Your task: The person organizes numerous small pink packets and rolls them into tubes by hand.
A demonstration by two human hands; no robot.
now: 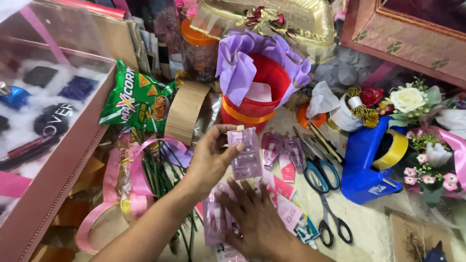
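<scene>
Your left hand (208, 162) is pinching one pink sachet (246, 154) closed-fingered above the worktop (374, 225), while your right hand (257, 221) is pressing flat on the sachet pile (218, 221); more sachets (281, 150) are lying unsorted beside the scissors (318, 167).

**Premises: gift-wrapping and hamper craft workspace**

Everything is pointing to a small gift-decorating workshop, possibly home-run. Craft supplies are crowding the worktop (374, 228): a blue tape dispenser (365, 165), blue-handled scissors (318, 167), black-handled scissors (334, 224), pink ribbon (138, 177) and artificial flowers (412, 99). Finished and half-finished pieces are sitting around: a pink display box (46, 194) showing cosmetics, a red bucket (259, 90) dressed in purple paper, and a gold-trimmed basket (291, 19).
</scene>
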